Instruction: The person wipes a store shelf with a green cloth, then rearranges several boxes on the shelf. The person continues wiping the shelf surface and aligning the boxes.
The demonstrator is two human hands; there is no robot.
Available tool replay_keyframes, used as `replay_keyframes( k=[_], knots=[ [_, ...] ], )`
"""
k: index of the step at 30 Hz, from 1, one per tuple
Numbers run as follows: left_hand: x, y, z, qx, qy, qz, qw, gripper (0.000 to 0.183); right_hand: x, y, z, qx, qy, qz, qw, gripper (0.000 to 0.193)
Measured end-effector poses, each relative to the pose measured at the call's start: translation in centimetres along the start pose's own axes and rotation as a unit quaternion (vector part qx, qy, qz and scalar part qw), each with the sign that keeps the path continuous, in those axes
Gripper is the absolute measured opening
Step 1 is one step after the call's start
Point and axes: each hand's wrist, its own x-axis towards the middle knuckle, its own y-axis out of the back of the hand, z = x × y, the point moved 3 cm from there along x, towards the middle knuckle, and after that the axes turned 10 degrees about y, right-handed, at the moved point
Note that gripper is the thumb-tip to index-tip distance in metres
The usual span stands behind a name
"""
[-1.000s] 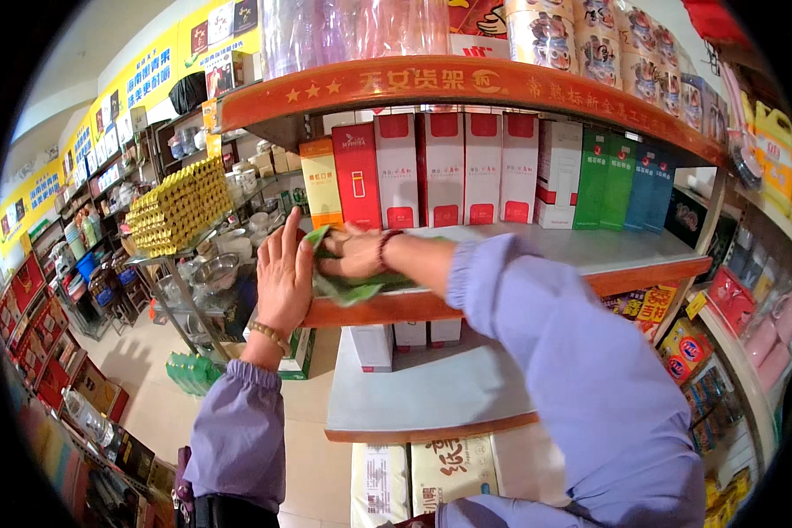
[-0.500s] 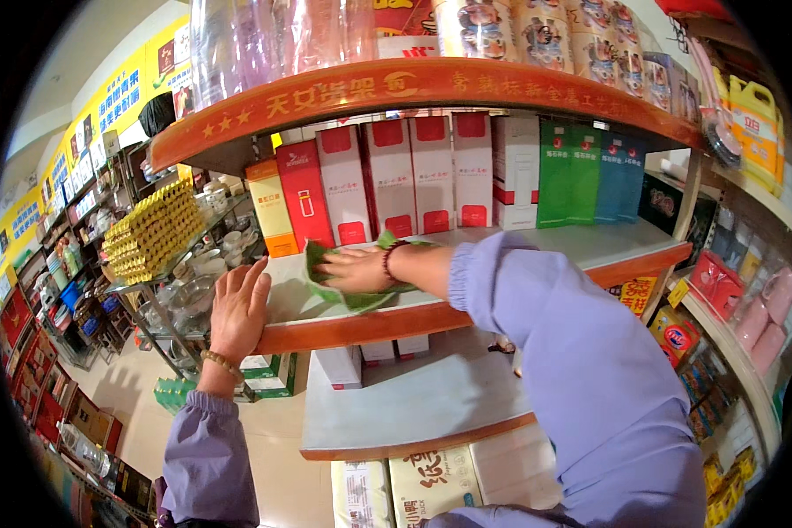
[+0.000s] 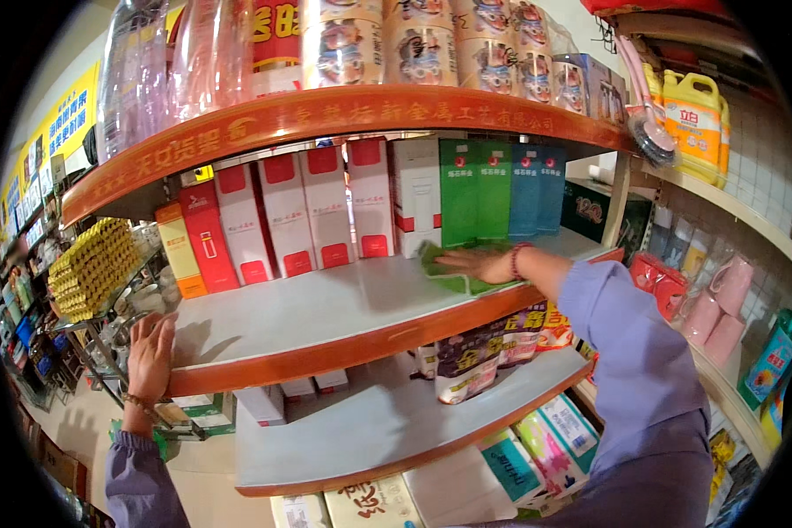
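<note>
My right hand [image 3: 491, 264] lies over a green cloth [image 3: 453, 280], pressing it onto the grey shelf board [image 3: 326, 304] in front of the green and blue boxes. The cloth bunches around my fingers. At the shelf's left end my left hand [image 3: 150, 356] is raised with its fingers stretched, holding nothing. Whether it touches the edge I cannot tell. Behind the cleared strip stands a row of upright boxes: a yellow box [image 3: 179, 251], a red box [image 3: 209, 236], several white and red boxes [image 3: 330, 207], green boxes [image 3: 475, 194] and blue boxes [image 3: 539, 194].
Overhead, an orange-edged shelf [image 3: 343, 119] holds wrapped rolls and plastic-covered goods. Below, a lower shelf [image 3: 352, 431] bears dark packets [image 3: 471, 363] and white boxes. Yellow egg trays [image 3: 92, 268] are stacked at left. A side shelf at right holds yellow jugs [image 3: 693, 128] and pink cups [image 3: 717, 304].
My right hand has slid the green cloth to the right along the shelf, from before the white and red boxes to before the green and blue ones. The view has shifted right.
</note>
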Motion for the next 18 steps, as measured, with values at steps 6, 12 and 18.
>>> replay_keyframes(
  k=[6, 12, 18],
  knots=[
    [0.4, -0.4, -0.3, 0.007, 0.004, -0.019, 1.0, 0.049, -12.4, 0.1, 6.8, 0.044, -0.224, -0.057, 0.972, 0.07],
    [1.3, -0.8, -0.9, 0.013, 0.006, -0.041, 0.999, 0.05, -22.4, -3.5, 21.8, -0.043, -0.219, -0.117, 0.968, 0.065],
    [0.5, -0.2, -2.1, 0.026, 0.035, -0.05, 0.998, 0.053, -19.1, -2.0, 19.1, -0.01, -0.475, -0.051, 0.878, 0.051]
  ],
)
